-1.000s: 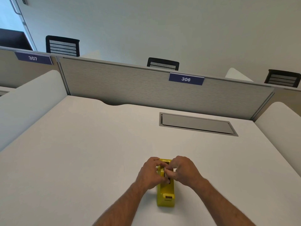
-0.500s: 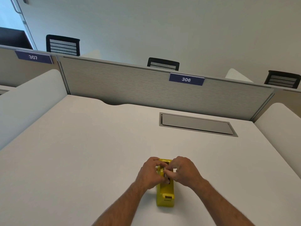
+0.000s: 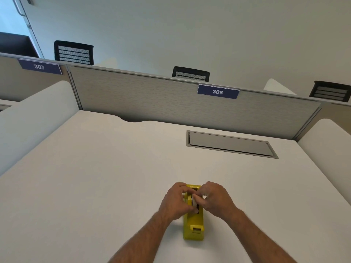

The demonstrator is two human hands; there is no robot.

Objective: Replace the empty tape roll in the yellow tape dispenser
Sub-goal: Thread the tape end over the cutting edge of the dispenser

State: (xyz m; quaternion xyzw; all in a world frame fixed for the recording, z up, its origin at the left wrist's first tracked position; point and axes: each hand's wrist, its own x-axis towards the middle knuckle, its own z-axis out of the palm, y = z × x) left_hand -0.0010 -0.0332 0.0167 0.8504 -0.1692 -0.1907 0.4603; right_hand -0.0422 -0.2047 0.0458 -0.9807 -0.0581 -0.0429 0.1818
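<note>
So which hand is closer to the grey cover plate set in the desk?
The right hand. It works at the yellow tape dispenser almost straight below the plate; the left hand sits further left, beyond the dispenser.

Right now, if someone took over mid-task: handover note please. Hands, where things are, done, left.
Left hand: curled round the left side of the yellow tape dispenser, steadying it.
Right hand: fingers pinching a whitish roll in the dispenser's slot.
Dispenser stands on the white desk, near the front edge, cutter end toward the person.
Done: both hands are at the roll slot. Cannot tell whether this roll is the empty one or the new one; no second roll is in view.
Left: likely free or seat the roll, then confirm a full one sits in the slot with tape led to the cutter.
</note>
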